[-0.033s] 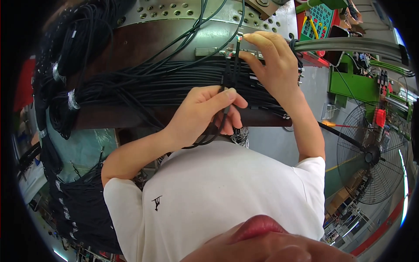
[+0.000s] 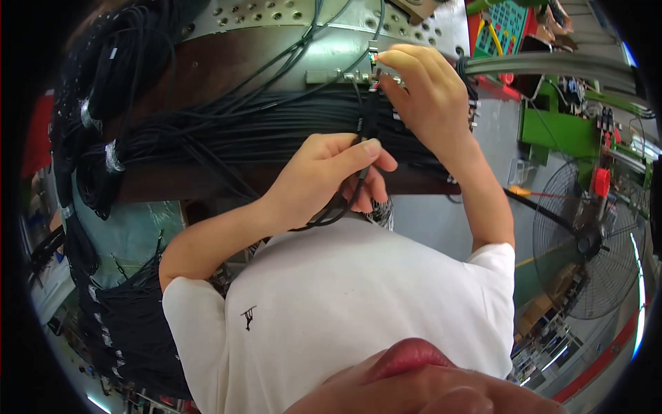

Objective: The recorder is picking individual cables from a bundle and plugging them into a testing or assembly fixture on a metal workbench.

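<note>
My left hand (image 2: 331, 169) pinches a black cable (image 2: 362, 126) between thumb and forefinger, with the other fingers loosely curled. Below the hand, the cable loops back toward my shirt. My right hand (image 2: 434, 90) has its forefinger and thumb bent against the cable's far end, where a small metal connector (image 2: 373, 58) shows with coloured wires. Whether the thumb presses on it is hard to make out. Just left of these fingertips lies a narrow metal fixture (image 2: 331, 76). Under both hands, a thick bundle of black cables (image 2: 234, 131) stretches across the dark brown bench (image 2: 221, 65).
Coiled black cables (image 2: 138, 48) hang at the far left, bound with shiny ties (image 2: 114, 157). A perforated metal plate (image 2: 262, 14) forms the bench's far side. To the right stand a metal rail (image 2: 552, 65), a green machine (image 2: 558, 127) and a large fan (image 2: 586, 241).
My left hand has shifted slightly right with the cable. The cable end at my right fingertips has tilted a little, and more of the metal fixture shows.
</note>
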`<control>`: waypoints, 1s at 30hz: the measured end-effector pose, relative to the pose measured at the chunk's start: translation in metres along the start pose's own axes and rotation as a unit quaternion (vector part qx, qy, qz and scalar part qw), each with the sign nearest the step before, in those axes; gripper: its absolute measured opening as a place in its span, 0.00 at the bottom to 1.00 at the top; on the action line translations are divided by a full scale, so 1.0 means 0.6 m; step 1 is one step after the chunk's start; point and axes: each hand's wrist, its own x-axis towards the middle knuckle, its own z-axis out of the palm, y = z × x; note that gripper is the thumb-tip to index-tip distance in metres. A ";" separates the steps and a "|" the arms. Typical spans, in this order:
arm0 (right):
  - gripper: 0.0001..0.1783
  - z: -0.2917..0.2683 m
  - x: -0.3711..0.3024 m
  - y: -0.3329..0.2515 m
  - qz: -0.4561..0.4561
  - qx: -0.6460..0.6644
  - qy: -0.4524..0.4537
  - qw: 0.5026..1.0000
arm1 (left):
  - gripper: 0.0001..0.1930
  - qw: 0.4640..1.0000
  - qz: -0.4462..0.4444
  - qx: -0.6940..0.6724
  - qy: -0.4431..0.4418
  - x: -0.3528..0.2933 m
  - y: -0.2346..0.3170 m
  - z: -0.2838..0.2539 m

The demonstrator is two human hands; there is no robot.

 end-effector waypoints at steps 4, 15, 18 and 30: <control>0.10 -0.011 -0.039 0.030 0.071 0.046 0.045 0.995 | 0.16 0.997 -0.001 0.072 0.029 -0.014 0.003 0.010; 0.14 0.003 -0.041 0.031 0.024 0.021 0.066 0.997 | 0.16 0.999 -0.019 0.028 0.002 0.006 0.012 0.002; 0.16 0.005 -0.025 0.016 0.029 0.001 0.087 0.996 | 0.16 0.999 -0.027 0.020 -0.005 0.007 0.008 0.006; 0.11 0.007 -0.064 0.033 0.131 0.074 -0.075 0.986 | 0.25 0.998 0.033 -0.015 0.049 0.005 0.017 -0.008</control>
